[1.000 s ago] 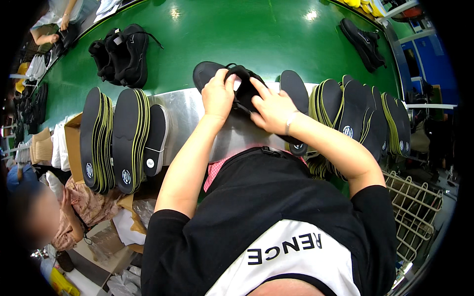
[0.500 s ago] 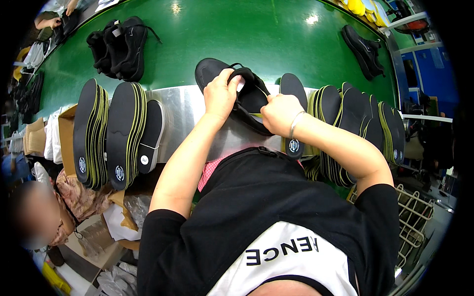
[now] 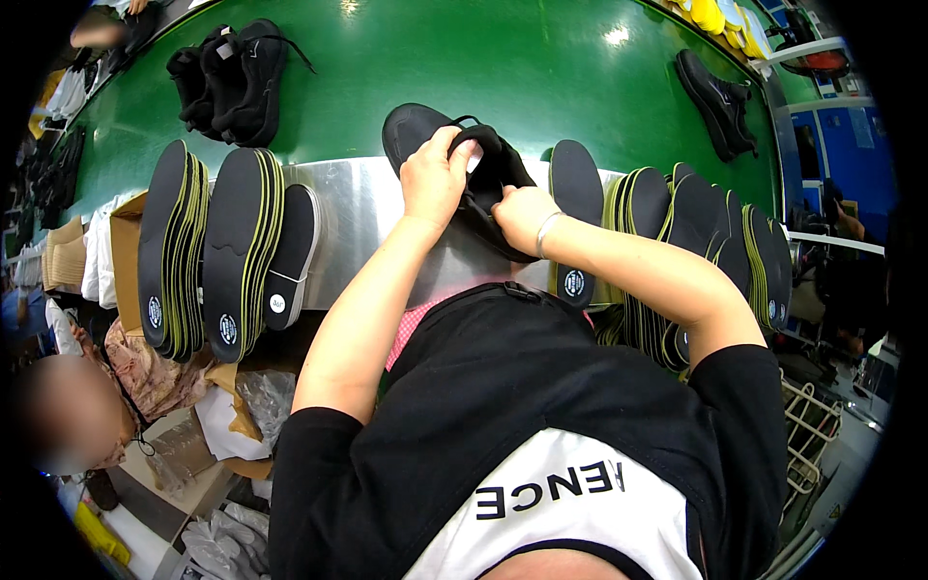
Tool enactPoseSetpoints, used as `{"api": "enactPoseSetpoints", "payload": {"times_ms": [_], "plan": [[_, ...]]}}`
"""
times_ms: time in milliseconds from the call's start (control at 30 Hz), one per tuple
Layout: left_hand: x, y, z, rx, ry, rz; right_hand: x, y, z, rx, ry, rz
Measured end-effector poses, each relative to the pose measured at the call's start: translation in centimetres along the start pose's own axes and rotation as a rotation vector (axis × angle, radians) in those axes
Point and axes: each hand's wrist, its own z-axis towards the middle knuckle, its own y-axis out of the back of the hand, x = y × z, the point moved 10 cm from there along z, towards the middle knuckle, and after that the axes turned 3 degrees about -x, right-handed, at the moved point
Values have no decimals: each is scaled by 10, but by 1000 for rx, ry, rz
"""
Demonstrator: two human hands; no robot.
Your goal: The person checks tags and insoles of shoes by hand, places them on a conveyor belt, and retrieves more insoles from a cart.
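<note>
A black lace-up shoe (image 3: pixel 410 129) is tilted at the metal edge in front of me, its toe pointing away to the left. My left hand (image 3: pixel 435 181) is closed on its upper near the tongue, thumb at the opening, where a small white label shows. Curled at the heel end, my right hand (image 3: pixel 525 220) has its fingertips down in the shoe's opening; what they press or pinch there is hidden. A single black insole (image 3: pixel 576 184) stands upright just right of that hand.
Stacks of black insoles with yellow-green edges stand to the left (image 3: pixel 242 242) and right (image 3: pixel 691 227). Beyond, on the green table (image 3: pixel 425 58), are a pair of black shoes (image 3: pixel 237 82) and a single black shoe (image 3: pixel 713 104). Another person (image 3: pixel 82 411) is at lower left.
My right hand has moved slightly left and deeper into the shoe's opening. The yellow-green strip seen under it before no longer shows. The left hand keeps its hold.
</note>
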Motion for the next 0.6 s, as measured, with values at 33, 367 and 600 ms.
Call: {"api": "enactPoseSetpoints", "payload": {"times_ms": [33, 367, 600], "plan": [[0, -1, 1, -1, -4, -5, 1, 0, 2, 43, -8, -29], [0, 1, 0, -39, -36, -37, -10, -13, 5, 75, -46, 111], [1, 2, 0, 5, 5, -32, 3, -24, 11, 427, 112, -139]]}}
